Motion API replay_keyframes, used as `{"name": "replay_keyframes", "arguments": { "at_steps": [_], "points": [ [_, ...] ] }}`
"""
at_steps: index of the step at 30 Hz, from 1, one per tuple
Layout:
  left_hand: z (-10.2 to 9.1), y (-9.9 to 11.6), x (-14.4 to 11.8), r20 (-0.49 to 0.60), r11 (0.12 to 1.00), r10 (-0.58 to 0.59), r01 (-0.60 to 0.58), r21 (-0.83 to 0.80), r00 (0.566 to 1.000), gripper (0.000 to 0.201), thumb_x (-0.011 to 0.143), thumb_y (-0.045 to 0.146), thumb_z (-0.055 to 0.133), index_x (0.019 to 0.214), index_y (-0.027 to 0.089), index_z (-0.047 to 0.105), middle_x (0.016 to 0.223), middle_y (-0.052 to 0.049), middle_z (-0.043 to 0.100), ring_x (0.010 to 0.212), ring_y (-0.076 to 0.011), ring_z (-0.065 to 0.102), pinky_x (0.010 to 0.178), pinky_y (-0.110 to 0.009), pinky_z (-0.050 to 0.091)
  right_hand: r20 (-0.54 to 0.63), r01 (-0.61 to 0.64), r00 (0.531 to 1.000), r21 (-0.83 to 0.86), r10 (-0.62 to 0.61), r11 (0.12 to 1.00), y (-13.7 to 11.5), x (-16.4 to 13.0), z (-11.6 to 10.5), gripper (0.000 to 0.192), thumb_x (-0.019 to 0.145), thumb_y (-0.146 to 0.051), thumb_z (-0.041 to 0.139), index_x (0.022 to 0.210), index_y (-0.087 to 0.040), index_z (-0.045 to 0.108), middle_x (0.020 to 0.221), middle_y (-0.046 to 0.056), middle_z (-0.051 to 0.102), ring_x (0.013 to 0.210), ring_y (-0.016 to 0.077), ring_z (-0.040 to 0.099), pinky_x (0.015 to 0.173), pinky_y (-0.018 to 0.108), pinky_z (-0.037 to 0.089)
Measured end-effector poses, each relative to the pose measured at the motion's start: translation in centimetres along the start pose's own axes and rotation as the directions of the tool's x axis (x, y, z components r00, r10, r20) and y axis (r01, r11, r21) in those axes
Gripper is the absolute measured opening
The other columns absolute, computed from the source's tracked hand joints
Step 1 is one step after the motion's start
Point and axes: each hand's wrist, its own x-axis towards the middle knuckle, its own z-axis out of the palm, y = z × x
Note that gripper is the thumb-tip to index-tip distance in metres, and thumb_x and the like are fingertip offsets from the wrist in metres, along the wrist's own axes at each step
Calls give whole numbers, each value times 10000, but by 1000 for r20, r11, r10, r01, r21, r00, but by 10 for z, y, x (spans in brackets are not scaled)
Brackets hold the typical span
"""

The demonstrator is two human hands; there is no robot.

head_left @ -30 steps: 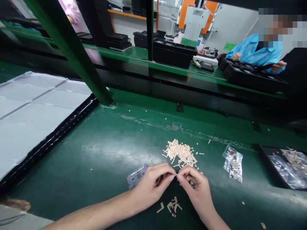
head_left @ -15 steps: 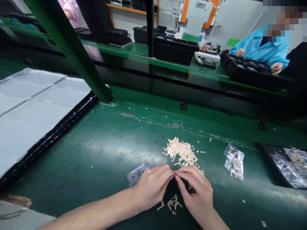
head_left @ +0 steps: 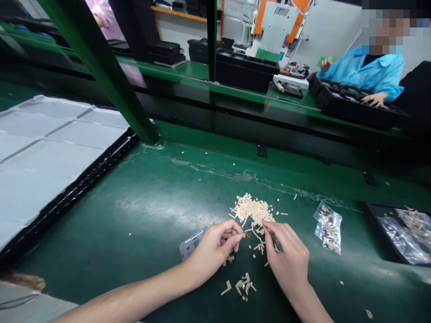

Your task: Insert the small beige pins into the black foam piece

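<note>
My left hand (head_left: 224, 244) is closed in a pinch on a small amber strip (head_left: 247, 234) that pokes out past the fingertips. Thumb and fingers of my right hand (head_left: 288, 253) are pressed together at the lower right edge of a pile of small beige pieces (head_left: 253, 208); what they hold, if anything, is too small to make out. Partly hidden behind my left hand lies a flat grey plate with cut-outs (head_left: 189, 246). Between my forearms sits a smaller cluster of beige and dark bits (head_left: 245, 287).
Clear plastic bags of small parts (head_left: 328, 229) lie to the right, beside a black tray (head_left: 372, 226) holding more bags. A slanted green post (head_left: 111, 80) and a white-covered panel (head_left: 60, 143) stand left. Across the bench, a person in blue (head_left: 377, 72) handles a black box.
My hands, fingertips together before, have come apart. The right moved right to the pile's edge, and the amber strip now shows in the left. The person across raised one hand.
</note>
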Motion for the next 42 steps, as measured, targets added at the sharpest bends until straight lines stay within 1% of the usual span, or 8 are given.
{"name": "replay_keyframes", "arguments": {
  "at_steps": [7,15,18,23,30,34,38,42],
  "points": [
    [3,-8,1,2,1000,13,-13,13,1000,150,864,196,460,733,154,521,571,45,479,467,-63,404,473,-168,330,15,203,979,50,-204,978,-16,-8,4,180,754,-11,597,872,-144,630,776,74,644,713,165,576,645,290,478],
    [5,-10,-7,24,898,292,-283,336,956,182,863,132,426,790,134,593,650,-19,584,570,-106,540,560,-193,391,-3,214,977,9,-214,977,-24,-13,7,110,762,-56,602,833,-137,622,742,64,649,673,151,584,620,265,478],
    [5,-9,-7,27,898,273,-265,352,962,189,854,129,431,753,134,592,611,-11,574,523,-99,510,516,-191,370,7,210,978,7,-210,978,-25,-15,7,118,755,-49,598,832,-136,615,750,69,652,676,154,578,615,265,474],
    [6,-10,-5,21,976,98,-100,191,995,181,849,175,461,712,133,573,529,17,544,428,-70,442,441,-174,333,28,160,986,85,-163,983,-23,-16,8,114,743,-40,590,805,-134,606,712,60,624,666,152,560,603,262,461],
    [7,-10,-3,46,1000,-5,5,6,999,182,853,244,472,730,129,540,553,19,535,363,-44,414,381,-162,306,15,149,988,110,-152,983,-24,-13,5,112,750,-39,563,785,-137,605,703,52,619,661,147,569,610,261,458],
    [2,-6,1,118,972,-51,76,-221,992,209,851,325,492,755,139,485,565,20,542,343,-36,405,365,-156,282,-16,92,996,107,-90,990,-14,-4,-2,112,765,-53,559,783,-154,604,685,33,623,626,139,574,620,264,463],
    [-3,-7,5,156,916,-19,80,-394,988,190,887,339,440,810,169,404,624,14,567,367,-32,419,358,-147,199,47,7,999,-38,-5,999,3,3,-4,154,814,-94,492,835,-174,622,777,43,651,729,165,605,654,278,473],
    [-4,-11,8,231,880,-22,129,-458,973,213,894,372,404,811,178,377,599,30,525,377,-35,405,338,-152,161,127,68,989,74,-77,995,4,3,-1,132,805,-78,518,831,-165,615,806,54,649,751,174,601,680,300,484]
  ]
}}
